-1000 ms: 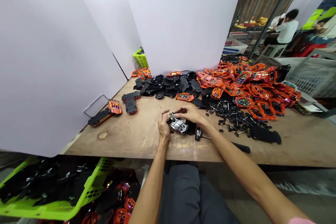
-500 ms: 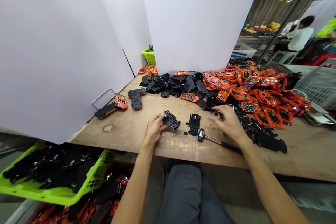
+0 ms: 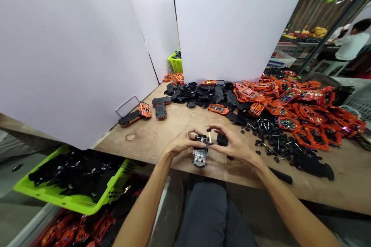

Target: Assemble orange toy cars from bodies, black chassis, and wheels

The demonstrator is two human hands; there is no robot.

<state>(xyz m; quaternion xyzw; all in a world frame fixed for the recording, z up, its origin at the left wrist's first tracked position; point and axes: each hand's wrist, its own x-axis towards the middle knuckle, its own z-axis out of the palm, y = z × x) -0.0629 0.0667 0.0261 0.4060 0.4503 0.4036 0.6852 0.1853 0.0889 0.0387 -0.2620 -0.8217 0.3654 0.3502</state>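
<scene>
On my feed the left hand is curled around a toy car chassis, with its fingers over the chassis's black end and its silver metal plate facing up. The chassis is held low over the wooden counter, near the front edge. The right hand comes in from the other side with its fingers bent toward the chassis. From this angle, I can't tell whether that grip is clamped on it or just beside it. A small black block sits just under the right palm, and black wheels and axle pins are scattered to the right. The black handle of a mallet shows past the right wrist. Farther back I see a heap of orange car shells and a pile of black chassis bases. Below the counter to the left, a lime-green basket holds black parts. Beyond the white partition, a co-worker in a white shirt is seated.
</scene>
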